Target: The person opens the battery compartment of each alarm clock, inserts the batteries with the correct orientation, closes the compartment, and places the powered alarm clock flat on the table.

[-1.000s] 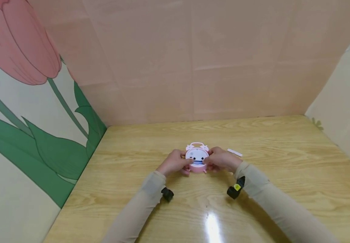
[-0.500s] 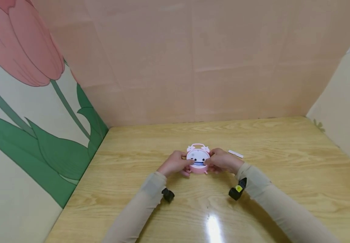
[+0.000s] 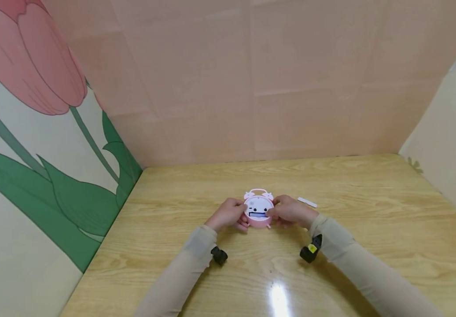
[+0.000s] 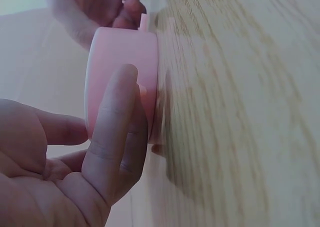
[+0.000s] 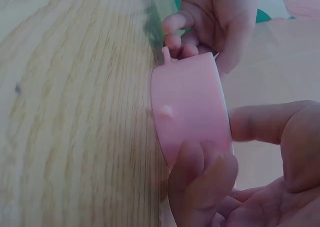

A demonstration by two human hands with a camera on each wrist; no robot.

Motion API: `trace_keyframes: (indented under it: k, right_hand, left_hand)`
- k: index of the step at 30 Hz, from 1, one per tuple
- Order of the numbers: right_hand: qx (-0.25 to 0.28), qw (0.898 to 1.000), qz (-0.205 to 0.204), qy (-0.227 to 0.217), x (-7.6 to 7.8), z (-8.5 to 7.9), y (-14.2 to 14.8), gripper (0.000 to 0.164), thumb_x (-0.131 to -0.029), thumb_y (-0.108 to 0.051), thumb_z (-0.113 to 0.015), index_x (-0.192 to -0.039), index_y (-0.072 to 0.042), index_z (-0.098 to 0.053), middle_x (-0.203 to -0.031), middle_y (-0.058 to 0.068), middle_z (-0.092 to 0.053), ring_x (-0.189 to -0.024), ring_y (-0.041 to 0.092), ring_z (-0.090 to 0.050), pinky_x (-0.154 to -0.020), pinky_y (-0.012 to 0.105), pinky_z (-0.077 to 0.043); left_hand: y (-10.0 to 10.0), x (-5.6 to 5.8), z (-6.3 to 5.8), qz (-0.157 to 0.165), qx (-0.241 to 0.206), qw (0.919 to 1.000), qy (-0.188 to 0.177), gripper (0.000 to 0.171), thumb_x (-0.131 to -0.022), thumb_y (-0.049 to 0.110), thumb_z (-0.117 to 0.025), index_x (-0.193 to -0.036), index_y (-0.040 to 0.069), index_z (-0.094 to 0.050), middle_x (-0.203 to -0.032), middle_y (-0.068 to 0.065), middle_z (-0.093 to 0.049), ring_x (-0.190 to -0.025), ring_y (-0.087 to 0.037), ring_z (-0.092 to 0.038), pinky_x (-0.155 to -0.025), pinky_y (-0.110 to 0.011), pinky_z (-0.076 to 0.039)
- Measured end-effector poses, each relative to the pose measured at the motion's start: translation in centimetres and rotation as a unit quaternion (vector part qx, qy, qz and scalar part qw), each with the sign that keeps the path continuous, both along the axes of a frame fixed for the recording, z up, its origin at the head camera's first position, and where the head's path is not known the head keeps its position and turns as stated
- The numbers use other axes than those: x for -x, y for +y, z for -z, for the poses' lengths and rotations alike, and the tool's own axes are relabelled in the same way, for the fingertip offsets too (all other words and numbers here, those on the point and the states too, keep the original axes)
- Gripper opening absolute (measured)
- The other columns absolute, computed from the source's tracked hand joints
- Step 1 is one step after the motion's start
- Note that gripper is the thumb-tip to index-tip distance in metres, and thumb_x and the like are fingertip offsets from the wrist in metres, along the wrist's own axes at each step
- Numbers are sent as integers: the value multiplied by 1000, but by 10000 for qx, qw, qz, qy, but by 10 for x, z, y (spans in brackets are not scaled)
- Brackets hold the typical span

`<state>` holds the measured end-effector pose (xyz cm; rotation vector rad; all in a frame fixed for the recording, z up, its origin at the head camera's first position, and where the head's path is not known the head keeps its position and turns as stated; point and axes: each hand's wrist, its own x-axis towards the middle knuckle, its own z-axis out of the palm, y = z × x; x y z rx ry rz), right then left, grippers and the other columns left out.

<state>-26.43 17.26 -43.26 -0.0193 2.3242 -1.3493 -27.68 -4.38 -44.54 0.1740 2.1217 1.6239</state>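
Round pink clock on a wood-grained bench.
Head view: we see a creased wall and tulip mural; left hand and right hand pinch the clock's opposite sides, a flat white strip nearby. Left wrist view: we note a smooth, curved rim. Right wrist view: a peg-like foot projects.

**Glossy yellow-brown wood-grain surface carries the show!**

And there, about mid-surface, lies the round pink-and-white twin-bell alarm clock, flat on its side, bells and handle towards the far edge! Over to its right, near it but apart, a thin white rectangular strip lies at a slant. Down at the near side, a bright white streak of glare gleams, a small dark speck just beyond it!
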Motion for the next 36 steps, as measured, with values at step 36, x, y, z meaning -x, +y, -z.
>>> trace_keyframes:
  k: [36]
  right_hand:
    - [-2608,9523,-20,1582,7,-10,94,28,-87,-17,-71,-105,2,-63,-96,17,-64,-78,27,-55,-60,33,-47]
  left_hand:
    - [1,-3,0,-51,-48,10000,-61,25,-105,11,-47,-113,-6,-64,-71,-14,-62,-60,-21,-67,-61,-37,-66]
